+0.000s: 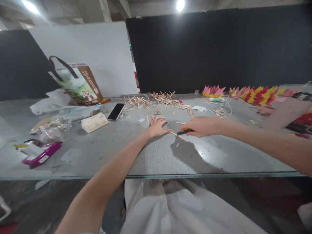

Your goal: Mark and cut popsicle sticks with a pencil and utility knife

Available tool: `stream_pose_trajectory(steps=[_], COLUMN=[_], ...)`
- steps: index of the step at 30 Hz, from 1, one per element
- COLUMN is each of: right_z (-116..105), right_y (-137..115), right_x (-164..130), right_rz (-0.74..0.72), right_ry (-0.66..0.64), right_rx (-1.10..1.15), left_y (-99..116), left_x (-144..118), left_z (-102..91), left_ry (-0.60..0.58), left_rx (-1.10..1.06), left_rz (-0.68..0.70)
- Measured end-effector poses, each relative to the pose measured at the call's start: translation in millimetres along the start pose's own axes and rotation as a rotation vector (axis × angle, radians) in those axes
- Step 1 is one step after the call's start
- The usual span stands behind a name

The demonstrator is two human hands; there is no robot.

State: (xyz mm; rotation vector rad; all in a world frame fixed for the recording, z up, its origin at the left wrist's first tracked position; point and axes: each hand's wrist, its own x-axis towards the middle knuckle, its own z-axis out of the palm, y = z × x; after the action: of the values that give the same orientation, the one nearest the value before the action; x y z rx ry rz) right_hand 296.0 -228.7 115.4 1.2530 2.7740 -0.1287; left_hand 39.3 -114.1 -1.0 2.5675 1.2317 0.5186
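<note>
My right hand [203, 126] is closed round a dark utility knife [185, 131] with a bit of yellow on it. Its tip meets a thin wooden stick [180, 136] lying on the table. With the thumb on the stick's left end, my left hand [158, 126] holds it down against the tabletop. Another wooden stick [179, 123] lies just behind, between the two hands. Beyond my left fingertips is a small crossed-stick piece [158, 112], and a loose short stick [147, 119] rests to the left.
A heap of crossed sticks [163, 97] spreads along the back. On the left are a phone [116, 111], a pale block [95, 123], a printed bag [78, 86] and a purple packet [42, 155]. Pink and yellow paper shapes [255, 95] stand at back right. The glass edge [170, 176] is nearest me.
</note>
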Motion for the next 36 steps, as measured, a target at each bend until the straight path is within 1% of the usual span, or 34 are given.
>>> stream_pose_trajectory(steps=[3, 4, 8, 11, 12, 14, 17, 22, 24, 26, 28, 30, 31, 33, 36], right_z=[19.1, 26.0, 53.6, 63.5, 62.6, 53.5, 25.6, -27.1, -41.3, -49.4, -50.1, -42.2, -35.1, -16.7, 8.9], right_y=[-0.6, -1.5, -5.4, -6.3, -6.2, -6.2, -8.4, -19.8, -23.6, -25.1, -24.7, -23.2, -22.3, -20.5, -15.8], right_x=[-13.9, -17.2, -26.0, -29.4, -29.6, -27.8, -16.6, 24.3, 40.3, 50.5, 52.2, 44.9, 38.1, 20.6, -5.8], right_rz=[0.042, 0.058, 0.125, 0.149, 0.152, 0.139, 0.071, -0.013, -0.04, -0.043, -0.041, -0.02, -0.007, 0.037, 0.055], right_ry=[0.033, 0.025, 0.068, 0.098, 0.096, 0.076, 0.024, -0.181, -0.239, -0.267, -0.265, -0.224, -0.2, -0.109, 0.029], right_rx=[-0.053, -0.076, -0.11, -0.085, -0.076, -0.066, -0.073, -0.127, -0.136, -0.137, -0.138, -0.153, -0.167, -0.188, -0.165], left_y=[-0.8, -1.6, -4.3, -3.6, -2.9, -1.3, 0.5, 0.7, 0.4, 0.2, 0.3, 0.6, 0.8, 0.9, -1.3], left_x=[0.0, 0.3, 1.9, 1.9, 1.6, 0.7, -0.2, 0.7, 1.4, 1.9, 1.9, 1.4, 1.2, 0.8, 0.3], left_z=[-0.8, -0.5, 2.4, 2.6, 2.1, 0.6, -1.2, -0.5, 0.2, 0.5, 0.6, 0.5, 0.3, -0.8, -5.0], left_ry=[-0.016, -0.013, 0.0, 0.012, 0.013, 0.013, 0.013, 0.017, 0.021, 0.023, 0.026, 0.033, 0.037, 0.061, 0.165], left_rx=[0.001, 0.006, 0.012, 0.009, 0.006, -0.001, -0.013, 0.001, 0.01, 0.015, 0.013, 0.002, -0.004, -0.019, -0.103], left_rz=[0.001, 0.002, -0.003, -0.002, -0.001, -0.002, -0.008, -0.005, -0.002, 0.0, 0.0, 0.004, 0.01, 0.013, -0.057])
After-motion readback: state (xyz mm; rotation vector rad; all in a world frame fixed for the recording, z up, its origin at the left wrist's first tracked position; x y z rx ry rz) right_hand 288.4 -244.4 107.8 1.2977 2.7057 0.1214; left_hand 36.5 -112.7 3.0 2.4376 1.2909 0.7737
